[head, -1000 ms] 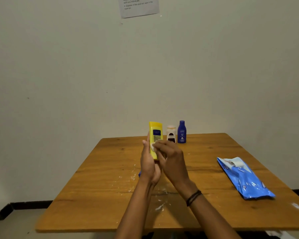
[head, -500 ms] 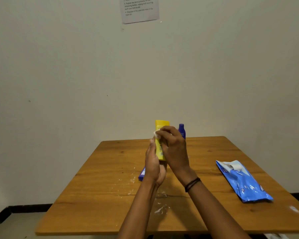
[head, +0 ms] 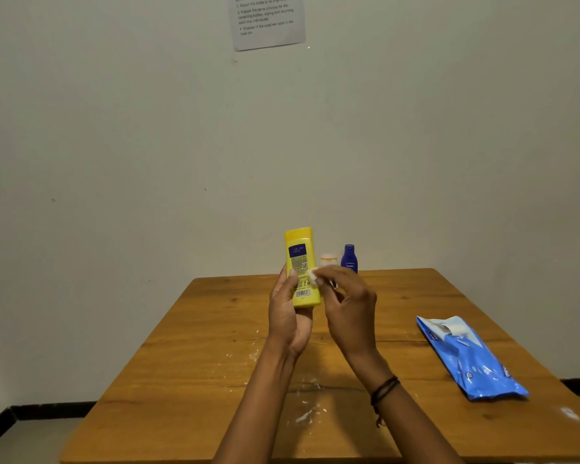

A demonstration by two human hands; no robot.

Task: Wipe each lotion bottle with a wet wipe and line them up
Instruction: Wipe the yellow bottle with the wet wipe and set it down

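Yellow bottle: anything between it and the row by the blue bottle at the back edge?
Nothing visible. The left hand holds the yellow bottle above the table; the back edge left of the pale bottle and blue bottle looks bare.

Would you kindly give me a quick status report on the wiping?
Left hand holds yellow bottle upright. Right hand presses wipe to its side. Two bottles wait by the wall. Nothing in the way.

We get dim, flat, greenish light, no clear source. Soft arm shadows fall on the table (head: 195, 356) below the held yellow bottle (head: 301, 262). Bottles behind the grip look soft. Wide-angle bowing at the edges; corners darken.
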